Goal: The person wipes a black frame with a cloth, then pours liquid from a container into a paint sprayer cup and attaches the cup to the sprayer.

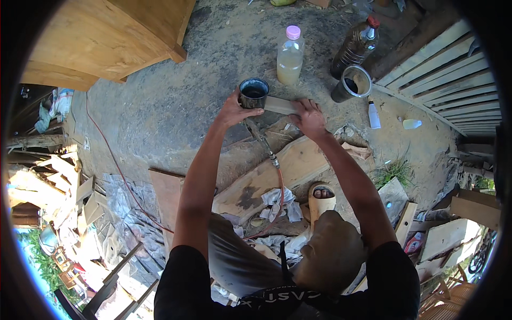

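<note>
My left hand (233,111) is closed round the side of a dark, open-topped cup (254,94), thumb along its near side. Dark liquid seems to lie inside it. Just below the cup is what looks like a spray gun's metal handle (257,133), with an orange hose (281,184) joined to its lower end. Whether cup and handle are one piece is partly hidden by my hand. A flat, pale strip (280,105), like wood, runs from beside the cup to my right hand (311,118), whose fingers are bent over its end.
Beyond my hands stand a pink-capped bottle of cloudy liquid (289,61), a dark red-capped bottle (356,47) and a clear tub with dark liquid (352,85). Wooden furniture (106,40) is at far left, a pale slatted panel (437,80) at right. A plank (272,176) lies near my sandalled foot.
</note>
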`<state>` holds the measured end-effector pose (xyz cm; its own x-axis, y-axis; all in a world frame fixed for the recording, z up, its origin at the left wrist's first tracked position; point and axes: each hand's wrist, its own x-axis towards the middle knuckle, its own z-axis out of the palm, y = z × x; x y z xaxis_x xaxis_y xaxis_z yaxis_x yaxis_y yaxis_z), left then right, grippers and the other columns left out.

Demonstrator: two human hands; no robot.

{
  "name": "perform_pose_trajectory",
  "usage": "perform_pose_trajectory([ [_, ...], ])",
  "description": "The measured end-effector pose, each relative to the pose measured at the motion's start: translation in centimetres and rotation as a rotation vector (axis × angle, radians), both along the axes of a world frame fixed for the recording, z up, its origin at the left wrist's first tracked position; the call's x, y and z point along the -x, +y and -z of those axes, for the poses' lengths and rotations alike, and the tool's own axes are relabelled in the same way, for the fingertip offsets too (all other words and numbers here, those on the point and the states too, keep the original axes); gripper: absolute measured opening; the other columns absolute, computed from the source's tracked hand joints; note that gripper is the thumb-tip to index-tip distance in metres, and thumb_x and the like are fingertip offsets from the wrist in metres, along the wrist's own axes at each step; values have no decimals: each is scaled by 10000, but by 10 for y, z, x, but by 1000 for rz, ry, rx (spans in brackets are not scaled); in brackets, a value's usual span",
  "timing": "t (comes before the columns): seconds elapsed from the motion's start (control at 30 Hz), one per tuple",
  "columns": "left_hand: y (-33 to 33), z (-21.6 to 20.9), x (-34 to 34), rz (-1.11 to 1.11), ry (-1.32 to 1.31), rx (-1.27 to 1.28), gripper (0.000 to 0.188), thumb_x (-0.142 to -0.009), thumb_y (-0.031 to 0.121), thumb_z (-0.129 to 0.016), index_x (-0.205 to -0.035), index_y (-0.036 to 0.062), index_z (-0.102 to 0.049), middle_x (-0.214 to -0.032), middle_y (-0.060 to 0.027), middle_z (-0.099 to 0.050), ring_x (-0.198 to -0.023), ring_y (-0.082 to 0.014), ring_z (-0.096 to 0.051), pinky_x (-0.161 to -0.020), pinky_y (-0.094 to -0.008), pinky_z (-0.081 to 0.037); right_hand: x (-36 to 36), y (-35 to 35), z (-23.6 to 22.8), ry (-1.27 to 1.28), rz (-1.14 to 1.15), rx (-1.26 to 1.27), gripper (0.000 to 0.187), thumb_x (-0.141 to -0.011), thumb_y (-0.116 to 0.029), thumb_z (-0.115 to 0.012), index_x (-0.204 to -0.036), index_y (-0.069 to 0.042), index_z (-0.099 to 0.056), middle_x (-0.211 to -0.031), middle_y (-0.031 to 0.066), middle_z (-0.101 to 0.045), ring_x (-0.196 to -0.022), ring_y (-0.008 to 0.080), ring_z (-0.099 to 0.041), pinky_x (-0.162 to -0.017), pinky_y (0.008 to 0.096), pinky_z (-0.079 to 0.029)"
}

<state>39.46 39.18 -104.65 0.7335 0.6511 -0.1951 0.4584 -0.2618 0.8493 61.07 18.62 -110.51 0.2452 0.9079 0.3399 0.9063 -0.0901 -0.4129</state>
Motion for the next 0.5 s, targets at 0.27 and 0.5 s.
perform_pose_trajectory([
  [0.27,10,-6,-14,-16,-87,2,930,-669,352,-979,-1420,53,-519,-1315,-143,-664,-1237,-277,-636,-1078,-407,-510,19,38,3,11,-19,2,470,-821,-263,-805,-1226,-83,-646,-1143,100,-624,-1093,330,-601,-935,482,-481],
  [0.5,16,28,-10,-43,-73,-77,1021,-651,433,-964,-1449,32,-469,-1299,-195,-663,-1220,-319,-649,-1050,-418,-520,28,43,-7,44,-20,27,568,-797,-301,-828,-1277,-88,-610,-1160,132,-604,-1136,334,-593,-951,488,-475],
])
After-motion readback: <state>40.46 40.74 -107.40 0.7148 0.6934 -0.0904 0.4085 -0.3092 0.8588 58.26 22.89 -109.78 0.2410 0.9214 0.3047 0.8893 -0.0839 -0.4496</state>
